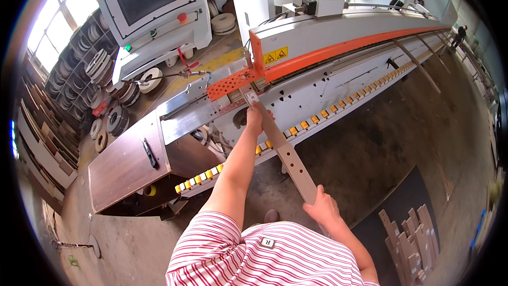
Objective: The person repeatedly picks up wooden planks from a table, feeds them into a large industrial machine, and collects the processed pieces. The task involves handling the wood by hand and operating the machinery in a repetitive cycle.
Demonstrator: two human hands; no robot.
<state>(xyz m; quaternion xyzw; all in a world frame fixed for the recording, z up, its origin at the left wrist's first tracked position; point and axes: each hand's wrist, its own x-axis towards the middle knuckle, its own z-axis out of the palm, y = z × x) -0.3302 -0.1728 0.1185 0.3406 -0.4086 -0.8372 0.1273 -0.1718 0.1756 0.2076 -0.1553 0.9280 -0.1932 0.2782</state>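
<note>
A long, narrow brown board [302, 181] with several round holes slants from the machine down toward my body. Its far end, bearing a white label [251, 97], reaches in beside the perforated orange guard [231, 86]. My left hand [256, 118] grips the board near that end, close to the guard. At the near end, my right hand [324, 207] has its fingers wrapped around the board. The board's middle passes over the row of yellow rollers [305, 125] along the machine's edge.
The grey machine with its orange rail [328, 50] runs far to the right. A control panel [150, 0] stands at the left. A utility knife [150, 153] lies on a brown cabinet [124, 172]. Cut boards [410, 246] rest on a dark sheet at lower right. Someone stands far off [460, 36].
</note>
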